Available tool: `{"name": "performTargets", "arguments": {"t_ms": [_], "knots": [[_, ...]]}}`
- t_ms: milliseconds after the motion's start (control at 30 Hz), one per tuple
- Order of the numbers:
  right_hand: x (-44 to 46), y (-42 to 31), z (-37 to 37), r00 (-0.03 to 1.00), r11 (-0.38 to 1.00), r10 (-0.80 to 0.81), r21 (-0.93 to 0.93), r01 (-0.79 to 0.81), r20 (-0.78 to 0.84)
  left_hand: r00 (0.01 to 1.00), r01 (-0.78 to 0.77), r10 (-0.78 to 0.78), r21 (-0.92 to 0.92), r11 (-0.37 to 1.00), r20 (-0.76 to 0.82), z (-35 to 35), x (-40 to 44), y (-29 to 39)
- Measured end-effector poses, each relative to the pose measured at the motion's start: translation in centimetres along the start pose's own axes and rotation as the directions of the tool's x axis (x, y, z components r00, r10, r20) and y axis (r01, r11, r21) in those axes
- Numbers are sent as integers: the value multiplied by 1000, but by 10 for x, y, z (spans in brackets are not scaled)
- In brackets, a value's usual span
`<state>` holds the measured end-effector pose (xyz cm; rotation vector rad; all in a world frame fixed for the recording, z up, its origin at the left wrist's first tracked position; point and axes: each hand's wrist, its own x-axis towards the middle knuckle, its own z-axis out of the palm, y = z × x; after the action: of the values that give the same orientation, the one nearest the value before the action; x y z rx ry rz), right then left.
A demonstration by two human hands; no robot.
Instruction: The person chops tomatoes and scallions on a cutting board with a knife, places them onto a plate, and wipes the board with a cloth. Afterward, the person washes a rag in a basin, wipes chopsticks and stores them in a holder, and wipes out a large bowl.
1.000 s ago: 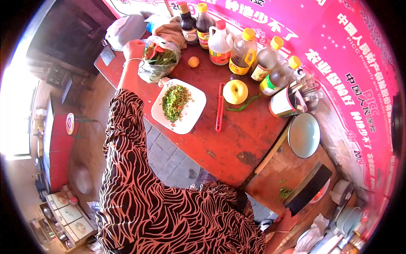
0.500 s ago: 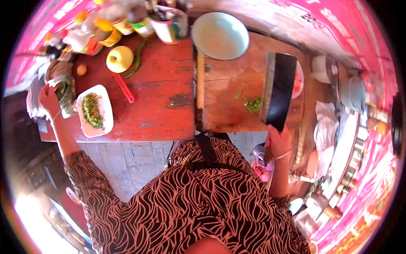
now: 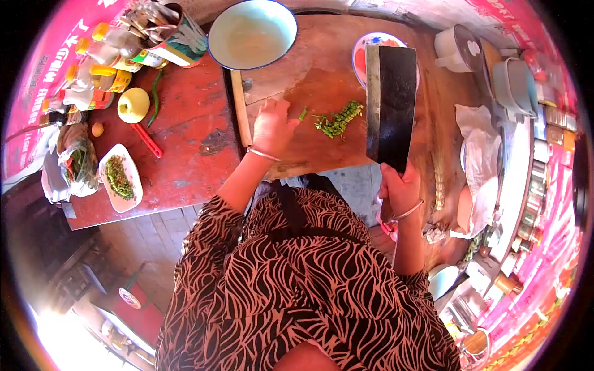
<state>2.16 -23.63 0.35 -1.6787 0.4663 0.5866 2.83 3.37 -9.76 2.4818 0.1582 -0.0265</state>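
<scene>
My right hand (image 3: 401,190) is wrapped round the handle of a cleaver (image 3: 393,102). The broad dark blade points away from me, above the right part of the wooden board (image 3: 334,46). Chopped green vegetable pieces (image 3: 339,120) lie in a small heap left of the blade. One small green piece (image 3: 302,114) lies apart, close to the fingertips of my left hand (image 3: 272,128). That hand is over the board's left part, its fingers loosely bent and apart, with nothing visible in them. Behind the cleaver, a patterned plate (image 3: 364,44) with something red on it is partly hidden.
A large enamel basin (image 3: 252,37) stands at the back. On the red table (image 3: 192,123) are a white dish (image 3: 135,193) of chopped greens, a yellow-green round fruit (image 3: 133,105), a red-handled tool (image 3: 147,141), a green chili (image 3: 154,102), bottles (image 3: 93,99) and a plastic bag (image 3: 77,157).
My left hand has moved right, from beside the plastic bag to over the board. The cleaver stays in my right hand. The view has turned rightward.
</scene>
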Motion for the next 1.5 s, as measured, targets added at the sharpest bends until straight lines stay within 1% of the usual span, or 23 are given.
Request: {"name": "performTargets", "arguments": {"t_ms": [67, 167, 200, 400, 500, 600, 733, 767, 833, 867, 933, 967, 1033, 1100, 1133, 1167, 1233, 1300, 1333, 1367, 1433, 1467, 1500], "knots": [[2, 5, -8, 1000, 1000, 11, 17, -11, 11, 999, 40, -40, 28, 999, 32, 17, 4, 10], [2, 7, -12, 1000, 1000, 16, 15, -16, -5, 999, -21, 17, 107, 994, 40, 38, 7, 21], [3, 7, -12, 1000, 1000, 19, 24, -19, 0, 998, 27, -31, 83, 996, 50, 37, 7, 31], [6, 4, -19, 1000, 998, 29, 58, -29, 8, 994, -61, 37, 250, 966, 99, 50, 18, 42], [9, 4, -23, 1000, 1000, 15, 27, -16, 17, 980, -92, 27, 335, 938, 195, 49, 20, 39], [9, 4, -25, 1000, 999, 15, 31, -15, 19, 980, -56, -14, 351, 935, 196, 42, 14, 39], [12, 4, -22, 999, 1000, 2, 14, -2, 37, 985, 52, -104, 337, 940, 139, 23, 5, 8], [12, 4, -21, 999, 1000, 1, 2, -1, 47, 998, 29, -46, 295, 955, 50, 22, -2, -19], [12, 4, -14, 999, 999, 30, -18, -30, 20, 989, 65, -56, 61, 996, -137, -15, -5, -33], [13, 3, -8, 999, 999, 40, -26, -40, 16, 975, 126, -122, 7, 992, -184, -37, -7, -35], [10, -4, 3, 1000, 986, -1, -165, 1, -2, 928, 197, -205, -56, 979, -312, -86, -15, -55], [10, -6, 15, 999, 974, -43, -221, 47, 24, 867, 291, -348, -205, 934, -356, -113, -24, -69], [9, 4, 24, 998, 985, 61, -166, -54, 34, 784, 304, -324, -127, 944, -529, -166, -42, -94], [-1, 0, 35, 998, 988, 60, -145, -54, 37, 664, 350, -372, -170, 921, -649, -220, -62, -119], [10, 3, 31, 996, 996, 60, -76, -55, 70, 605, 355, -343, -142, 924, -718, -233, -67, -121], [6, 7, 37, 992, 994, 80, -82, -72, 99, 567, 366, -332, -130, 921, -753, -262, -79, -132], [6, 2, 54, 984, 989, 115, -108, -101, 139, 488, 371, -185, 11, 929, -853, -321, -96, -161], [-1, -9, 75, 987, 991, 80, -114, -64, 142, 377, 383, -209, -54, 922, -902, -367, -115, -196], [-4, -13, 84, 988, 992, 64, -115, -48, 142, 354, 504, -114, 86, 860, -928, -388, -121, -207], [-1, -12, 64, 989, 992, 65, -112, -50, 135, 293, 553, -162, 29, 833, -942, -395, -123, -197], [-5, -16, 74, 989, 988, 99, -126, -85, 106, 281, 544, -147, 32, 839, -948, -432, -133, -236], [-10, -18, 84, 994, 991, 102, -91, -97, 51, 265, 548, -174, -1, 837, -948, -446, -136, -256], [-12, -21, 92, 993, 990, 102, -108, -95, 60, 248, 550, -200, -32, 834, -948, -457, -137, -274]]}}
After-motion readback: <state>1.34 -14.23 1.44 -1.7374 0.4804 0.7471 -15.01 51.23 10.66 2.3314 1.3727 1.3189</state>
